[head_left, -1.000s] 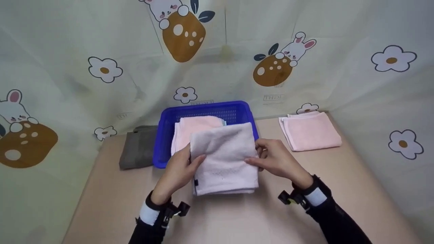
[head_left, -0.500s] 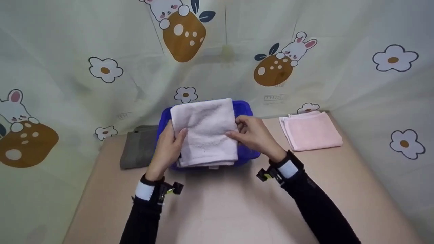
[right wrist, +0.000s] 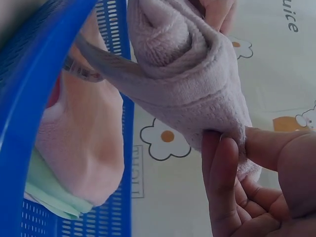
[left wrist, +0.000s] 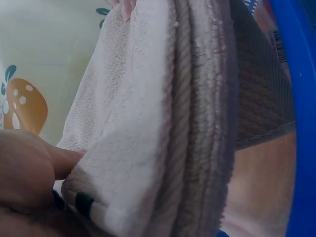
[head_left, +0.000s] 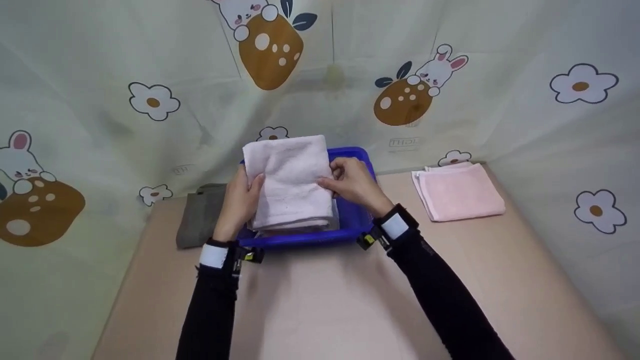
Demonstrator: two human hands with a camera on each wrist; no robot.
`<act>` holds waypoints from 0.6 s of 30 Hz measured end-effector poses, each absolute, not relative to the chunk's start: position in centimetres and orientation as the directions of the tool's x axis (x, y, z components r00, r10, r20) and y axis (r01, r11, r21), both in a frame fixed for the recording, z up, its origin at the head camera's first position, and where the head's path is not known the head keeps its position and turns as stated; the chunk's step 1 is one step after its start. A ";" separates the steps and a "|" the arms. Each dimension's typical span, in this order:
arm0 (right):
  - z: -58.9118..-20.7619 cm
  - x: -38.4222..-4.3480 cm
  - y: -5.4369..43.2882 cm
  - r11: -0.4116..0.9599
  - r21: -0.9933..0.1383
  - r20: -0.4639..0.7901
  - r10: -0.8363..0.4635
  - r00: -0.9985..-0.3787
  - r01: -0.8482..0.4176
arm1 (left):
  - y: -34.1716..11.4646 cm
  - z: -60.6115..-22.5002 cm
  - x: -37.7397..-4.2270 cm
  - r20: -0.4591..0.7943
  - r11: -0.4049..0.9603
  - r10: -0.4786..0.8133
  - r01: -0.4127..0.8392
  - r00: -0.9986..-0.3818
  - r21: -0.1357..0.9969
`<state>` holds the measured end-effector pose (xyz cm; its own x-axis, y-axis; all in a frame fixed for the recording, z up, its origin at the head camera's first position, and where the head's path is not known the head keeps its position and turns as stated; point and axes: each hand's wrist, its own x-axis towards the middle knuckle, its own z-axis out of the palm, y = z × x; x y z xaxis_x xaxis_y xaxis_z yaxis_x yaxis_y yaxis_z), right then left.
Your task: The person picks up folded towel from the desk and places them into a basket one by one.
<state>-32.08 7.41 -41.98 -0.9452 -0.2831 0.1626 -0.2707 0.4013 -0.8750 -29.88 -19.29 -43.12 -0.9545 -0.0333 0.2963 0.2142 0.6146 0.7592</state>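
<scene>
A folded pale pinkish-white towel [head_left: 290, 182] is held above the blue basket [head_left: 357, 225] by both hands. My left hand [head_left: 237, 202] grips its left edge, thumb on top; a small dark tag shows near that thumb in the left wrist view. Its right edge is pinched between thumb and fingers of my right hand [head_left: 357, 185]. In the right wrist view the towel [right wrist: 197, 84] shows rolled layers, and one flap hangs toward the basket. Inside the basket lie a folded pink towel [right wrist: 91, 133] and something pale green [right wrist: 54, 190] beneath it.
A folded grey-green cloth [head_left: 197, 220] lies left of the basket on the beige table [head_left: 320, 305]. Folded pink towels [head_left: 460, 192] rest at the right back. A printed curtain [head_left: 330, 110] hangs directly behind the table.
Both hands have carried the pale towel forward and a little left, from the basket's front edge to over the basket. The pink towels and grey-green cloth have stayed put.
</scene>
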 end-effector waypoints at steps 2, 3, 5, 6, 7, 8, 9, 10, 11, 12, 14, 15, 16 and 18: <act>-42.3 -32.6 7.1 0.386 -0.884 0.154 -0.289 -0.945 -0.262 | -19.5 -43.5 -30.3 0.293 0.613 -0.033 0.212 -0.956 0.761; -42.5 -32.8 6.9 0.380 -0.889 0.147 -0.294 -0.944 -0.257 | -19.6 -43.7 -30.5 0.286 0.611 -0.035 0.206 -0.958 0.765; -43.0 -33.3 6.7 0.382 -0.892 0.129 -0.299 -0.946 -0.242 | -19.9 -44.0 -30.8 0.271 0.607 -0.038 0.193 -0.962 0.771; -43.2 -33.5 6.5 0.388 -0.891 0.118 -0.298 -0.947 -0.233 | -20.0 -44.2 -31.0 0.261 0.607 -0.041 0.184 -0.964 0.773; -43.4 -33.6 6.4 0.397 -0.890 0.107 -0.296 -0.949 -0.224 | -20.1 -44.3 -31.1 0.249 0.607 -0.041 0.173 -0.968 0.775; -43.5 -33.8 6.4 0.407 -0.888 0.094 -0.294 -0.951 -0.214 | -20.1 -44.4 -31.3 0.240 0.608 -0.044 0.165 -0.970 0.777; -43.7 -33.9 6.3 0.417 -0.886 0.083 -0.291 -0.953 -0.204 | -20.2 -44.6 -31.4 0.229 0.605 -0.047 0.155 -0.972 0.781; -43.8 -34.0 6.3 0.427 -0.883 0.074 -0.286 -0.955 -0.196 | -20.2 -44.7 -31.6 0.220 0.602 -0.047 0.148 -0.974 0.785; -44.0 -34.2 6.2 0.431 -0.883 0.064 -0.283 -0.957 -0.187 | -20.2 -44.9 -31.7 0.210 0.601 -0.049 0.140 -0.976 0.787; -44.1 -34.3 6.2 0.434 -0.882 0.057 -0.282 -0.958 -0.181 | -20.2 -45.0 -31.8 0.202 0.602 -0.049 0.132 -0.978 0.788; -44.6 -34.5 6.2 0.446 -0.879 0.042 -0.277 -0.960 -0.167 | -20.1 -45.5 -32.0 0.182 0.606 -0.053 0.113 -0.982 0.788; -44.8 -34.5 6.2 0.450 -0.878 0.037 -0.275 -0.961 -0.162 | -20.0 -45.7 -32.1 0.171 0.607 -0.052 0.104 -0.984 0.788; -45.0 -34.6 6.2 0.455 -0.877 0.031 -0.273 -0.961 -0.157 | -20.0 -46.0 -32.1 0.162 0.611 -0.052 0.097 -0.985 0.786; -45.6 -34.7 6.2 0.465 -0.874 0.014 -0.271 -0.963 -0.144 | -19.9 -46.5 -32.2 0.147 0.618 -0.049 0.085 -0.988 0.781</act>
